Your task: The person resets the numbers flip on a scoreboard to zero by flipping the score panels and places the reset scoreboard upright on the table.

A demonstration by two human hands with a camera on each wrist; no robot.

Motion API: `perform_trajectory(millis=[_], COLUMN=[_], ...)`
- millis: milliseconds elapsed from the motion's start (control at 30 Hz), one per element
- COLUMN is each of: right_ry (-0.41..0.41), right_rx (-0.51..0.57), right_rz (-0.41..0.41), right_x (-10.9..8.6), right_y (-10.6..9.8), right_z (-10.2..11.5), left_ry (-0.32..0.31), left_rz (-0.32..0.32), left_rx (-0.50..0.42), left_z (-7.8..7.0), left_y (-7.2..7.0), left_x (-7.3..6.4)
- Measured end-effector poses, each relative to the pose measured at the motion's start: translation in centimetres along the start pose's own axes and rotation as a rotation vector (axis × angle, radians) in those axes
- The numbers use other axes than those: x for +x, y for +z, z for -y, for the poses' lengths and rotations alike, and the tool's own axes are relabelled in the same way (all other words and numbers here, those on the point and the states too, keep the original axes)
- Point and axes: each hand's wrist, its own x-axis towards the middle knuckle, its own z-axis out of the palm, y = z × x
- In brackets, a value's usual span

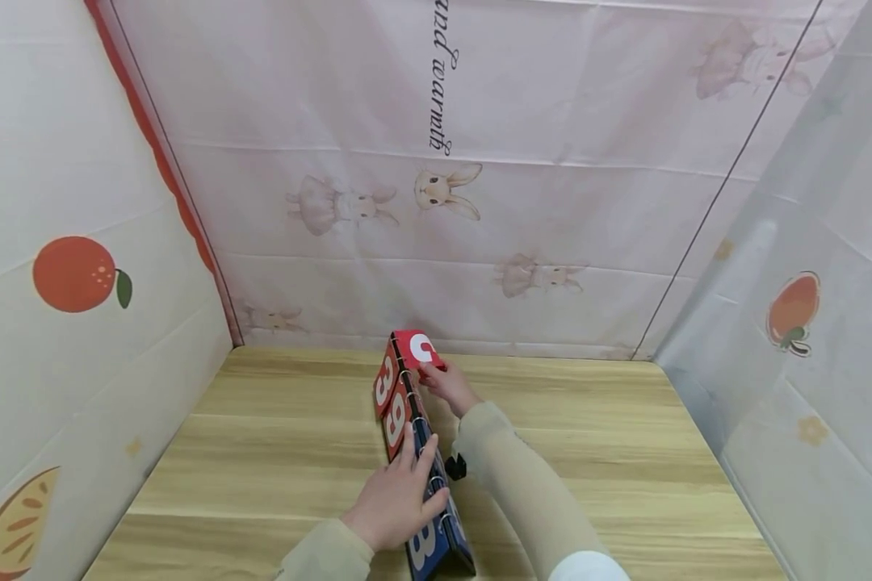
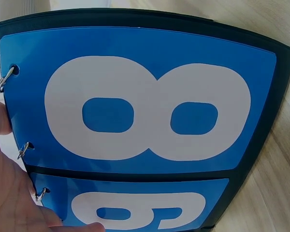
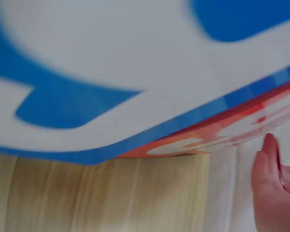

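A tent-shaped flip scoreboard (image 1: 442,520) stands on the wooden table, its number cards hung on metal rings along the ridge. My left hand (image 1: 396,496) rests over the ridge at the blue section, fingers spread and fairly straight. In the left wrist view, a blue card with an 8 (image 2: 150,108) fills most of the picture, with fingers at the ring edge. At the far end, my right hand (image 1: 450,387) pinches a raised red card (image 1: 416,349) with part of a white digit. Other red cards (image 1: 383,383) hang on the left face. The right wrist view shows only part of the right hand (image 3: 275,193).
The wood-grain table (image 1: 262,452) extends on both sides of the scoreboard. A printed curtain with rabbits (image 1: 443,190) hangs behind its far edge, and fruit-patterned curtains (image 1: 76,274) close off the sides. A small black object (image 1: 455,466) sits by the right wrist.
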Motion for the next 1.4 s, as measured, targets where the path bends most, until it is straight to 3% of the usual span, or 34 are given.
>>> perform_trajectory(millis=[133,300,467,733,900,1100,1300,1400], right_ry=[-0.033,-0.028,-0.073,-0.253,-0.393,-0.584,-0.643,-0.669], right_rx=[0.128,0.211,0.174,0.061,-0.126,-0.547,-0.963,-1.055], right_rz=[-0.028,0.031,0.061,-0.115,-0.113,0.017,0.156,0.165], right_x=[0.4,0.0,-0.5,-0.7,-1.3,-1.4,-1.6,-1.5], right_y=[0.1,0.5,0.9,1.5,2.2,3.0,3.1,3.0], right_z=[1.0,2.2,2.9,3.9,4.6,5.2,4.9,4.4], left_ry=[0.003,0.010,0.020,0.013,0.017,0.023,0.018,0.020], left_rz=[-0.012,-0.040,-0.056,-0.043,-0.039,-0.047,-0.041,-0.038], left_rx=[-0.002,0.013,0.021,0.014,0.016,0.014,0.000,0.001], left_z=[0.2,0.1,-0.1,-0.1,-0.1,-0.1,0.0,0.0], left_y=[0.0,-0.1,0.0,-0.1,-0.1,-0.1,0.0,0.1], left_x=[0.0,-0.1,-0.2,-0.2,-0.2,-0.2,-0.3,-0.2])
